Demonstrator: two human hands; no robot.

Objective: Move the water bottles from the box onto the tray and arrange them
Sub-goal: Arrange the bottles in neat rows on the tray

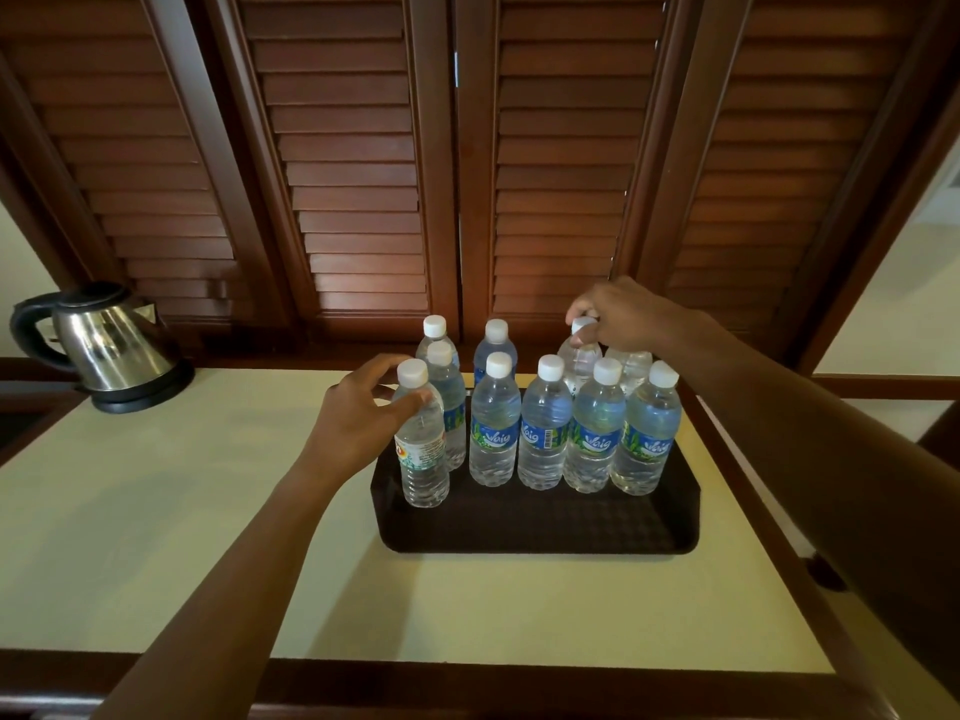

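Note:
A dark brown tray (540,527) lies on the cream tabletop and carries several clear water bottles with white caps, standing upright in two rough rows. My left hand (358,413) grips the front-left bottle (422,459), which has a green and orange label, at its shoulder. My right hand (621,314) reaches over the back row and pinches the neck of a back-right bottle (581,358). A row of blue-labelled bottles (545,433) stands between the two hands. No box is in view.
A steel electric kettle (104,345) on a black base stands at the table's back left. Brown louvred shutters (467,174) rise right behind the tray. The table (156,511) has a dark wooden rim along its front and right edges.

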